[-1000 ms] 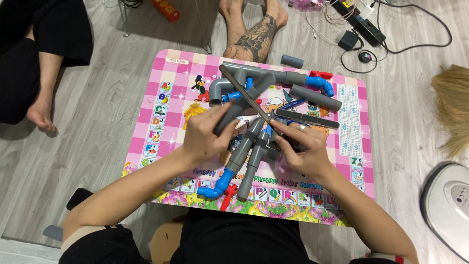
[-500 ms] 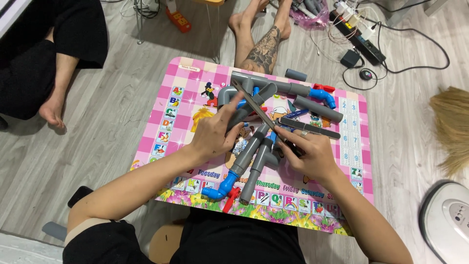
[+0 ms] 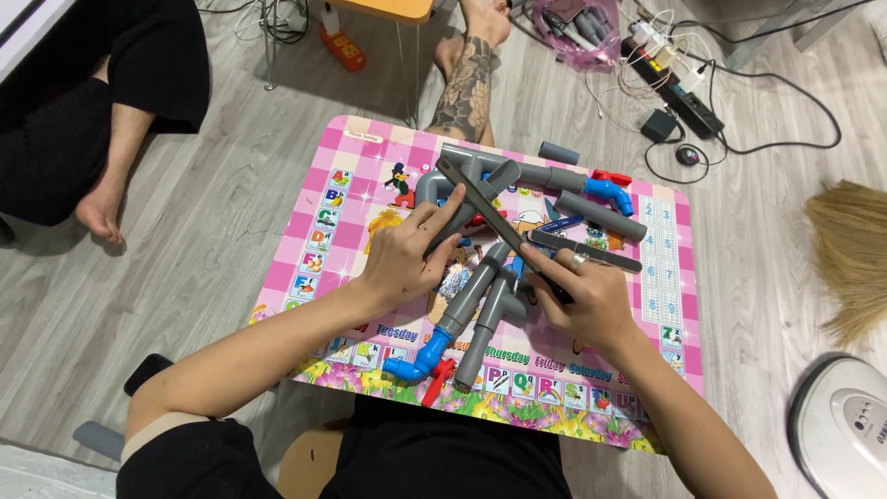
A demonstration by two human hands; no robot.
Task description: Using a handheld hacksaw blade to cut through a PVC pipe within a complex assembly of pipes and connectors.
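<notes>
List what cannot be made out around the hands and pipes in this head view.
- Head view: the left hand covers the grey pipe assembly beneath its palm; any joint there is hidden.
- The right hand hides the near end of the dark flat bar.
- The robot vacuum is cut by the right edge.
- The small table pictures are too small to read.

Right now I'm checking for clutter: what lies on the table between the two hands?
In the head view, grey pipes lie between the left hand and the right hand, running down to a blue elbow. A long flat bar crosses above them.
</notes>
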